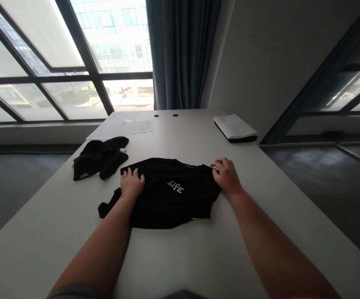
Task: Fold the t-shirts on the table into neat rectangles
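A black shirt (164,203) with white lettering lies on the white table in front of me, folded or bunched into a wide shape. A small yellow patch shows at its lower right edge. My left hand (132,182) rests flat on the shirt's left end, fingers spread. At the upper right corner, my right hand (226,174) has its thumb and curled fingers closed on the cloth edge. Part of the shirt sticks out left of my left wrist, and my left forearm covers some of it.
A second black garment (100,158) lies crumpled at the table's left edge. Printed papers (120,126) lie behind it. On the far right sits a white folded item (235,126) with a black underside. Beyond the table (180,137) are windows and a blue curtain (182,54).
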### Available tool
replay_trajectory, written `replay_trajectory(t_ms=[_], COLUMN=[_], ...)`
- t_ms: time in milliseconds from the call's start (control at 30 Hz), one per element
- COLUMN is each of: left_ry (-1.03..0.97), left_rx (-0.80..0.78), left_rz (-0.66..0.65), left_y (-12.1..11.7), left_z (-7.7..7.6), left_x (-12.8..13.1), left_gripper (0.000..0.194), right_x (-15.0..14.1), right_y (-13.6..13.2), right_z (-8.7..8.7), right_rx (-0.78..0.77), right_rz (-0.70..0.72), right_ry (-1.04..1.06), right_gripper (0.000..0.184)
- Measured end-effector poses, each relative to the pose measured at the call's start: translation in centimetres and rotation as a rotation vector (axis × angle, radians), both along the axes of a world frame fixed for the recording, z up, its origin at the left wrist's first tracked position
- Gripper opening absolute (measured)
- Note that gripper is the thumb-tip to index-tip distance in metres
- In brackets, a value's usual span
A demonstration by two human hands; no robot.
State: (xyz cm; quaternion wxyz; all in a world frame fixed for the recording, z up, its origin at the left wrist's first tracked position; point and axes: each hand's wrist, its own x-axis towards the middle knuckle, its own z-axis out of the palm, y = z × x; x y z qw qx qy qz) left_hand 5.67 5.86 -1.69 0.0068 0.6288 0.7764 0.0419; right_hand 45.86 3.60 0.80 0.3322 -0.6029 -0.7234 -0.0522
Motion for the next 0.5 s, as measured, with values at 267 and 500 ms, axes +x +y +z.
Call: replay_trajectory(t_ms=[267, 500], left_ry=[-0.127, -0.114], left_rx=[0.155, 0.015], left_rz=[-0.421, -0.49], left_y=[-1.2, -0.7], left_z=[1.4, 1.0], left_x=[0.8, 1.5], left_gripper=[0.051, 0.046], right_x=[-6.5, -2.7], right_y=[-5.2, -6.7], right_z=[2.1, 3.3], right_rx=[-0.488, -0.733], right_rz=[0.685, 0.446], right_ry=[-0.253, -0.309], right_gripper=[0.032, 0.028])
